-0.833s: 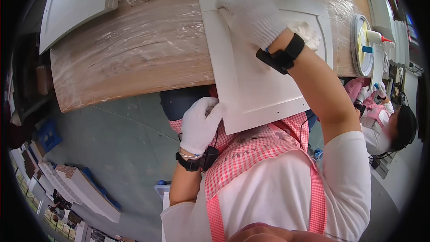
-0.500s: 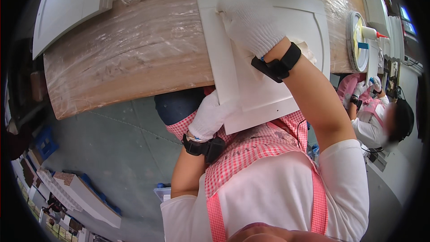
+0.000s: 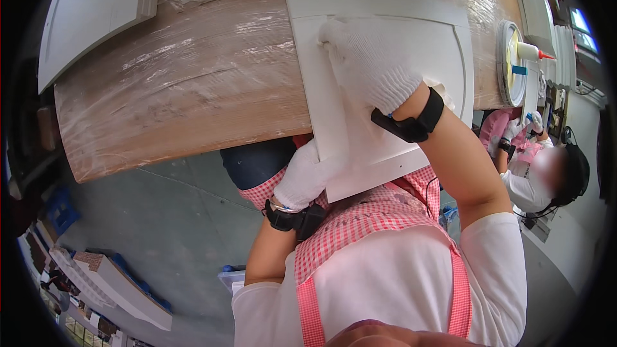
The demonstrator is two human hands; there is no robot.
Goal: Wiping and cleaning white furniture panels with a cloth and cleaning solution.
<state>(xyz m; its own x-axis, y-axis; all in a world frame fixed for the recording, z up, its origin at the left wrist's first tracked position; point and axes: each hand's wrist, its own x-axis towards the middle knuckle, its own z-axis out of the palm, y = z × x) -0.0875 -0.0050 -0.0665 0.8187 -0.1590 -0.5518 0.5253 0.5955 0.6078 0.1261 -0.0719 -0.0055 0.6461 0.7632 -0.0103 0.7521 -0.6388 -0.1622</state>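
Two gloved hands worked at a long table (image 3: 193, 96) wrapped in clear film. On it lay a white cabinet door panel (image 3: 398, 32), its near end overhanging the table's near edge. A second white panel (image 3: 90, 13) lay at the far left. The right hand (image 3: 369, 67) pressed flat on the door panel, fingers together at its recessed corner. The left hand (image 3: 307, 177) gripped the panel's overhanging near-left edge. A glue bottle (image 3: 530, 51) lay on a round disc (image 3: 508, 64) at the right.

The door panel (image 3: 385, 90) looks matt, smooth white; the wooden counter (image 3: 193, 90) is wrapped in glossy, wrinkled plastic film; gloves (image 3: 369, 64) seem knitted cloth.
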